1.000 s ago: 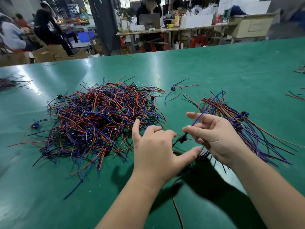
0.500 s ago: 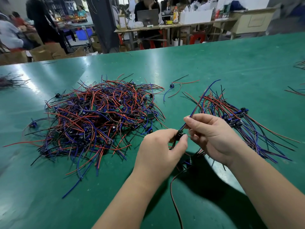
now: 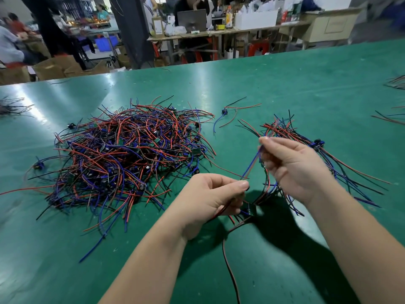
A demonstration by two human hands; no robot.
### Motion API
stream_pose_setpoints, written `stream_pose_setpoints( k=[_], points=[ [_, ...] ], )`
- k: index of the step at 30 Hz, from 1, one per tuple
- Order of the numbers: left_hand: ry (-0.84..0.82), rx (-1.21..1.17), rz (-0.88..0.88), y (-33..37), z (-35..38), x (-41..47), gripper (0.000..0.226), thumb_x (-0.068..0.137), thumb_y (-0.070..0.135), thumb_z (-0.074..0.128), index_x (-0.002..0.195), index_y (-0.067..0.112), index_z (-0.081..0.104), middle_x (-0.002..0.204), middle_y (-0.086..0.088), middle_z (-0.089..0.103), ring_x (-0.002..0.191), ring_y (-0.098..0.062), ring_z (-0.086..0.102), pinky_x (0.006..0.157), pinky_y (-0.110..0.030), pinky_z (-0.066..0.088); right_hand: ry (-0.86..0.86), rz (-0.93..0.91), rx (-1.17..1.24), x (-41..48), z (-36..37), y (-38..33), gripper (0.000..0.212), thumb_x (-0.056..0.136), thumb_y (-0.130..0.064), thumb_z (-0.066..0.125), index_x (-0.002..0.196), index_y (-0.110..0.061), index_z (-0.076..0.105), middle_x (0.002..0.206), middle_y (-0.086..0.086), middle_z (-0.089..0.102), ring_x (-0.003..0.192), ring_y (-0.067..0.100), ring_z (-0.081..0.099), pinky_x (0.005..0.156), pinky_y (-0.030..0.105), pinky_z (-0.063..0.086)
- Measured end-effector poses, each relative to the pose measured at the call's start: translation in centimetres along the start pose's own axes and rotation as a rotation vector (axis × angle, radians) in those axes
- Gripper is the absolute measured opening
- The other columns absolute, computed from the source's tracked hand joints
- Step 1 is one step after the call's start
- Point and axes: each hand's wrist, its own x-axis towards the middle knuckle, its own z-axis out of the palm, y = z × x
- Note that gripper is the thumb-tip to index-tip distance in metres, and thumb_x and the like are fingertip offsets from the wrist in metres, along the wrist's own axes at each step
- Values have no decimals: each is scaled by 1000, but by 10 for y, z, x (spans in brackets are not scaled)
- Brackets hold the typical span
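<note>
Gripping in the left hand (image 3: pixel 210 202), lower centre of frame, the red and black leads (image 3: pixel 221 213) of a small green circuit board (image 3: pixel 252 209) just above the green tabletop (image 3: pixel 285 88). Pinching its thin blue wire (image 3: pixel 252 165) in the right hand (image 3: pixel 293 167), centre right. Tangled heap of red, blue, black wires (image 3: pixel 127 159) centre left; straighter wire bundle (image 3: pixel 341 159) right.

Your left hand (image 3: pixel 208 200) and right hand (image 3: pixel 295 170) are bare, with nothing worn on the fingers or wrists that show. Your left forearm (image 3: pixel 149 260) and right forearm (image 3: pixel 350 238) are bare too, all the way to the lower edge of the view. Your visible fingernails (image 3: pixel 243 184) are short and rounded, and the right hand looks slightly blurred.
</note>
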Motion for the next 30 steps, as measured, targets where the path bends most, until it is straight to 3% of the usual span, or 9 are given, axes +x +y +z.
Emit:
stream_pose_setpoints(
  k=[3,8,12,16,19,21,24,27,30],
  points=[
    [-97,37,-41,1,-1,-4,11,78,14,70,72,5,69,62,-7,64,51,-12,57,52,-19,51,115,-42,73,7,-13,-10,4,85,-4,62,82,-6,64,53,-1,64,42,4,55,38,10,38],
    [-179,105,-84,0,-1,-6,22,67,26,73,73,5,69,65,-7,65,53,-14,57,55,-22,51,158,-67,111,13,-24,-14,1,84,-9,66,84,-9,66,60,-1,68,49,4,59,45,12,46],
    [-176,105,-83,1,-4,-8,12,79,19,71,75,8,67,63,-2,67,49,-8,60,45,-14,47,153,-87,120,13,-22,-9,7,87,-15,64,86,-8,65,58,0,67,49,6,63,44,12,46],
    [-72,-40,-14,2,-1,-5,16,66,28,76,70,13,69,71,-4,69,51,-10,61,46,-18,49,139,-48,188,13,-18,-9,25,102,-23,40,112,-4,52,86,14,68,65,21,70,54,20,54],
    [87,-183,43,3,0,0,27,49,38,77,65,17,72,74,0,71,51,-9,62,45,-20,50,126,-103,-45,4,-12,-7,18,101,-22,40,104,-13,55,82,13,63,57,22,65,50,25,51],
    [182,-226,71,1,-1,3,29,50,38,77,67,16,72,74,1,72,50,-9,61,43,-20,50,-82,-183,-184,-7,-5,-2,13,95,-21,52,93,-14,63,73,9,63,52,18,60,49,24,48],
    [250,-172,108,-2,-1,6,28,60,37,73,75,13,71,73,-2,71,53,-12,64,45,-22,51,-354,-387,-553,-21,3,10,13,79,-16,73,92,-19,70,82,5,66,62,13,60,59,21,48],
    [223,-185,97,-1,1,5,30,83,38,61,82,11,72,73,-2,70,56,-14,66,47,-23,52,-289,-599,-913,-20,4,21,14,76,-17,78,88,-20,74,84,-4,62,67,8,62,66,17,47],
    [154,-161,62,2,1,5,32,95,34,49,98,10,70,82,0,73,64,-14,68,52,-24,53,-201,-512,-817,-18,4,21,14,77,-11,77,84,-22,72,83,-1,67,72,16,66,71,30,54]
  ],
)
